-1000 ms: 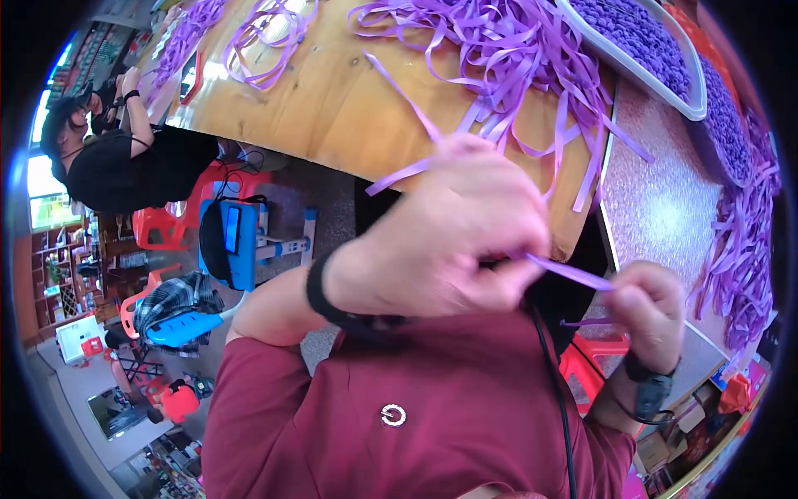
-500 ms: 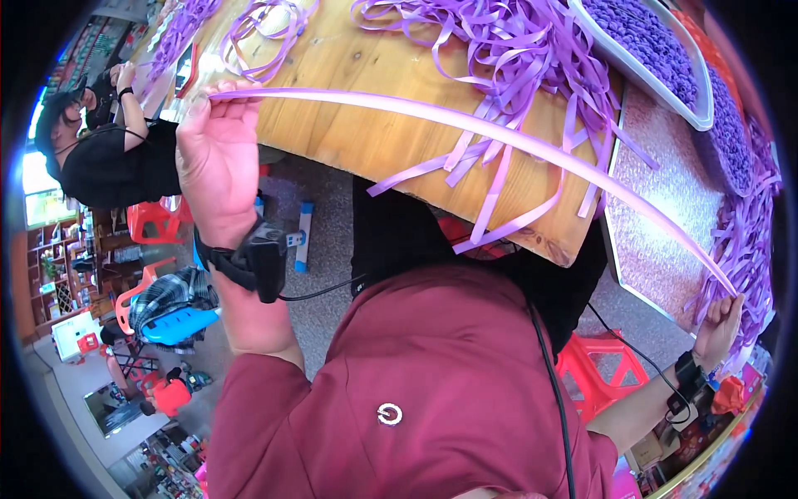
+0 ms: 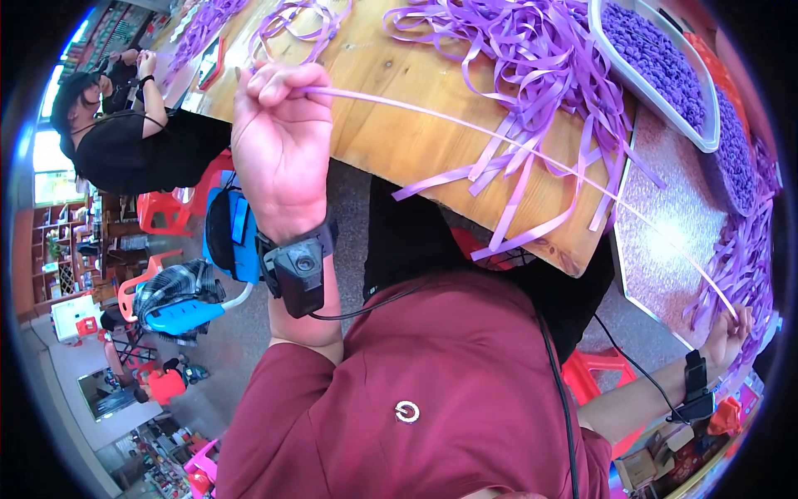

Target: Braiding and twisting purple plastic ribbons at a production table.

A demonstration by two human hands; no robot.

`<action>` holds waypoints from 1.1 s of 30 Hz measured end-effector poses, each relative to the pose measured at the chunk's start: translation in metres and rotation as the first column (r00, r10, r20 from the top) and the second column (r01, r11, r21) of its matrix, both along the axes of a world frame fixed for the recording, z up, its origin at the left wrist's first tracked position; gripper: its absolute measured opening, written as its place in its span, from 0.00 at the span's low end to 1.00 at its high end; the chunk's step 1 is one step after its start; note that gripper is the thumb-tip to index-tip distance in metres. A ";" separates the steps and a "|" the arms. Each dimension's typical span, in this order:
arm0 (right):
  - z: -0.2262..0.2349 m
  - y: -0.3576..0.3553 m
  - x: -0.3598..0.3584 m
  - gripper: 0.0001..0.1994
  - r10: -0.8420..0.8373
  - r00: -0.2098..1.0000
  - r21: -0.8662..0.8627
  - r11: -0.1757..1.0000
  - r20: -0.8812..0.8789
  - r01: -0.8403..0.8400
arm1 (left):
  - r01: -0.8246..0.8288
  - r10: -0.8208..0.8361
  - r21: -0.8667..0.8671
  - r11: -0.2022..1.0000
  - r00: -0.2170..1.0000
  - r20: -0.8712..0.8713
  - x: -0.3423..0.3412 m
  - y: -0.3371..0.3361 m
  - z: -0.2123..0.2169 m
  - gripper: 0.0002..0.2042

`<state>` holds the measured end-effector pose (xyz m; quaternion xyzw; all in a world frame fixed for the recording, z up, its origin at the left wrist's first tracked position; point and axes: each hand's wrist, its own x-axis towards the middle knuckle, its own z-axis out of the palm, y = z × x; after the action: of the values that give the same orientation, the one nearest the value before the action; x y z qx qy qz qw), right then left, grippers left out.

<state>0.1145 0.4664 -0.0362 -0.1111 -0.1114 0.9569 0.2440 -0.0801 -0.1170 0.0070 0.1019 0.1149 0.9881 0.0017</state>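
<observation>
A long purple ribbon (image 3: 490, 133) stretches taut between my two hands, crossing above the corner of the wooden table and a pale speckled surface. My left hand (image 3: 283, 154), palm up with the fingers curled, pinches one end near the table's left side. Far to the right, my right hand (image 3: 728, 336) closes on the other end, close to a hanging mass of purple ribbons (image 3: 744, 258). Beneath the stretched strip, a tangled heap of ribbons (image 3: 540, 75) spreads on the table (image 3: 399, 150), with several ends drooping past its edge.
At the upper right stands a clear plastic tub (image 3: 711, 125) filled with small purple knotted pieces. A ribbon loop (image 3: 295, 29) lies at the table's back. A co-worker in black (image 3: 154, 154) sits at left. Red stools (image 3: 603, 382) and a blue chair (image 3: 233, 229) stand around.
My left hand has moved right and its fingers have curled more. The ribbon, broad and bowed before, now shows as a thin, straighter line. The whole view has shifted slightly.
</observation>
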 end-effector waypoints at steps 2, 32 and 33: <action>-0.004 0.001 -0.001 0.12 -0.151 0.986 0.065 0.986 -0.070 0.156 | -0.029 0.029 -0.006 1.000 0.997 0.067 0.005 -0.002 0.004 0.11; 0.038 -0.315 -0.056 0.09 0.347 0.898 0.755 0.502 0.271 -0.422 | 0.365 -0.379 -0.781 0.506 0.908 0.179 0.083 0.106 0.006 0.09; 0.037 -0.314 -0.056 0.09 0.349 0.897 0.755 0.501 0.272 -0.424 | 0.383 -0.402 -0.768 0.514 0.898 0.178 0.082 0.107 0.007 0.07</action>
<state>0.0582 0.1526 0.0007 -0.0023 -0.5590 0.8281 0.0426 0.0020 -0.0101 0.0143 0.1250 0.5100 0.8078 0.2678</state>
